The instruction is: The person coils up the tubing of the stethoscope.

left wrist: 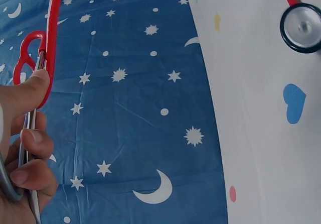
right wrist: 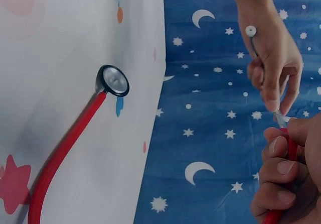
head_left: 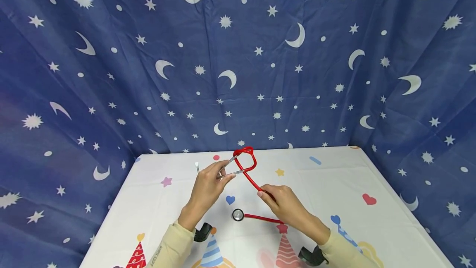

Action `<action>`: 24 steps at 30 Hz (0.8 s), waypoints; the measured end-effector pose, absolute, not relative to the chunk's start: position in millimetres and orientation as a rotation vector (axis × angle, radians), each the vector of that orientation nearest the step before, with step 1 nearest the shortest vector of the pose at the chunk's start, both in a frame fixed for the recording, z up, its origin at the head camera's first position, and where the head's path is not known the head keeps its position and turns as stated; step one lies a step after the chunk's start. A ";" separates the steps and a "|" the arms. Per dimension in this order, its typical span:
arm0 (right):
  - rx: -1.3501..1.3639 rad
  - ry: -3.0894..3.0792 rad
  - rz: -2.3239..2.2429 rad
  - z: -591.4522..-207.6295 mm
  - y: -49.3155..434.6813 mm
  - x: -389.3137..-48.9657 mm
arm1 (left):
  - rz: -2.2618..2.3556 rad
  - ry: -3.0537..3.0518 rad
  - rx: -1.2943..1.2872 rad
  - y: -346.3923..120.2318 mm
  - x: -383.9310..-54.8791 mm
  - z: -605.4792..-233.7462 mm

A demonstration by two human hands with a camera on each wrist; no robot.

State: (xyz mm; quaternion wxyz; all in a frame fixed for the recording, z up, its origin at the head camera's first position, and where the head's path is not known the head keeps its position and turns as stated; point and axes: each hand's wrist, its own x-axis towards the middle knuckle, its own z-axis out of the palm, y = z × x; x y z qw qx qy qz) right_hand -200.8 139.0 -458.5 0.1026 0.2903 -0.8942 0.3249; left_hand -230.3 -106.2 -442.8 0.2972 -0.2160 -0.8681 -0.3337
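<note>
A stethoscope with red tubing (head_left: 254,183) is held up over the table between both hands. My left hand (head_left: 208,185) pinches its metal ear tubes (left wrist: 31,126), thumb on one side and curled fingers on the other. Beyond that hand the tubing bends into a loop. My right hand (head_left: 284,204) grips the red tube lower down, its fingers wrapped round it. The round chest piece (head_left: 238,215) rests on the table to the left of the right hand, its tube running right beneath that hand. A white eartip (right wrist: 251,31) sticks out past the left hand.
A white tablecloth (head_left: 156,202) printed with party hats, hearts and stars covers the table. Behind it hangs a blue curtain (head_left: 208,73) with moons and stars. Black wrist cameras (head_left: 203,232) are strapped to both wrists.
</note>
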 end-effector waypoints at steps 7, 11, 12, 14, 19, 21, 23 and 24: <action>0.904 -2.620 0.972 -454.9 142.0 -192.2 | -0.835 -2.268 -0.539 -108.5 -231.2 -440.6; 0.947 -2.587 0.991 -450.2 147.7 -187.7 | -0.827 -2.244 -0.482 -116.6 -233.6 -435.3; 0.956 -2.576 0.995 -448.5 149.5 -187.0 | -0.822 -2.238 -0.468 -119.4 -234.3 -433.6; 0.960 -2.552 1.006 -445.8 153.1 -185.4 | -0.819 -2.225 -0.443 -125.0 -235.4 -430.2; 0.972 -2.441 1.011 -439.8 158.5 -185.2 | -0.815 -2.191 -0.377 -136.8 -237.2 -422.5; 0.981 -2.392 1.009 -437.5 159.6 -185.1 | -0.805 -2.188 -0.371 -138.5 -237.2 -421.8; 0.996 -2.353 1.010 -434.7 160.3 -184.1 | -0.780 -2.195 -0.381 -138.0 -236.8 -423.0; 1.006 -2.337 1.009 -433.0 160.4 -183.3 | -0.767 -2.199 -0.390 -137.1 -236.6 -424.1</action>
